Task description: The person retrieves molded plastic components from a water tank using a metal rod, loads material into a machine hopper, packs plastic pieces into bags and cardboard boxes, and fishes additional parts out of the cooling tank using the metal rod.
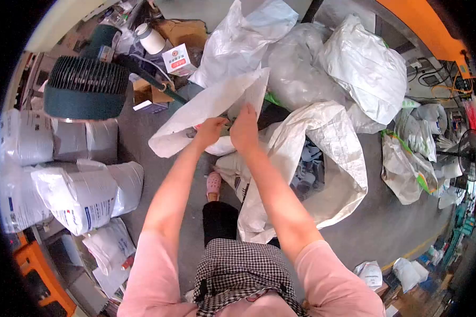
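A white sack [182, 113] with a wide mouth stands in front of me, its rim raised. My left hand [211, 132] is closed on the near edge of this sack. Close to its right, my right hand [244, 129] grips the same rim, fingers partly hidden behind the plastic. Just right of my right forearm, a second white woven sack [349, 174] gapes open, its rim rolled outward. Inside it lie many small grey pieces [308, 169], too small to name. The contents of the first sack are mostly hidden.
Full plastic bags [367, 71] crowd the far side. A dark green fan [87, 87] stands at left, above stacked white sacks [84, 195]. A small printed box [178, 59] sits beyond the first sack. Another fan [469, 154] and bags [407, 164] are at right.
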Tool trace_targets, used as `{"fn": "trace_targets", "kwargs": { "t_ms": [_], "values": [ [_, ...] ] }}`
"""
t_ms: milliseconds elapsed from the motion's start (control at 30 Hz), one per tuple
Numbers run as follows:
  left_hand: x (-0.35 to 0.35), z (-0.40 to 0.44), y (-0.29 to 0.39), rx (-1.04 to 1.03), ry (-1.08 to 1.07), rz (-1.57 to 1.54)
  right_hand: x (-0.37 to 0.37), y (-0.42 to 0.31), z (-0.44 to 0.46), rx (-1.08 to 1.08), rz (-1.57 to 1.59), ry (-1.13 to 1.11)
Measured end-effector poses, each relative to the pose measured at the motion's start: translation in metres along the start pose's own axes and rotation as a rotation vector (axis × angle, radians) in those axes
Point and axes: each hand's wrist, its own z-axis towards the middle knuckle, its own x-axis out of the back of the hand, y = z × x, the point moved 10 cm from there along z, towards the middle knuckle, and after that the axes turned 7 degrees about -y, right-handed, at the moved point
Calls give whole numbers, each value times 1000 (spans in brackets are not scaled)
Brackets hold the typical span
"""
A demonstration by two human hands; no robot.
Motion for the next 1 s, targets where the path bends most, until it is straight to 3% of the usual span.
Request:
{"fn": "trace_targets", "kwargs": {
  "t_ms": [33, 100, 167, 200, 233, 300, 433, 567, 633, 700, 767, 800, 867, 900, 967, 1000],
  "values": [
    [5, 23, -13, -3, -18, 3, -17, 8, 2, -10, -98, 16],
    [-30, 45, -60, 356, -423, -327, -27, 10, 17, -42, -203, 37],
    [18, 64, -32, 151, -48, 323, -48, 15, 29, -96, -1126, -427],
    [39, 60, -10, 108, 175, 589, -48, 37, 31, -226, -1219, -430],
    [65, 50, 16, 64, 423, 742, -57, 51, 32, -248, -1209, -442],
    [86, 51, 43, 19, 384, 908, -34, 60, 41, -346, -1112, -45],
    [99, 73, 51, -79, 446, 1281, -32, 69, 55, -451, -1032, 4],
    [103, 83, 53, -164, 414, 1239, -46, 89, 64, -455, -922, 82],
    [107, 84, 53, -197, 446, 1207, -72, 116, 66, -595, -578, -163],
    [113, 91, 46, -166, 448, 1240, -81, 105, 63, -513, -613, -197],
    [122, 93, 37, -136, 454, 1275, -114, 92, 50, -426, -405, -503],
    [127, 92, 34, -130, 457, 1262, -109, 91, 40, -426, -414, -503],
    [136, 89, 35, -117, 476, 1246, -85, 68, 35, -159, -11, -314],
    [138, 88, 32, -68, 423, 1276, -74, 67, 35, -154, -15, -319],
    [140, 91, 16, -14, 360, 1303, -70, 79, 24, -365, 205, -482],
    [140, 102, -2, -1, 317, 1323, -72, 75, 22, -302, 224, -506]
  ]
}}
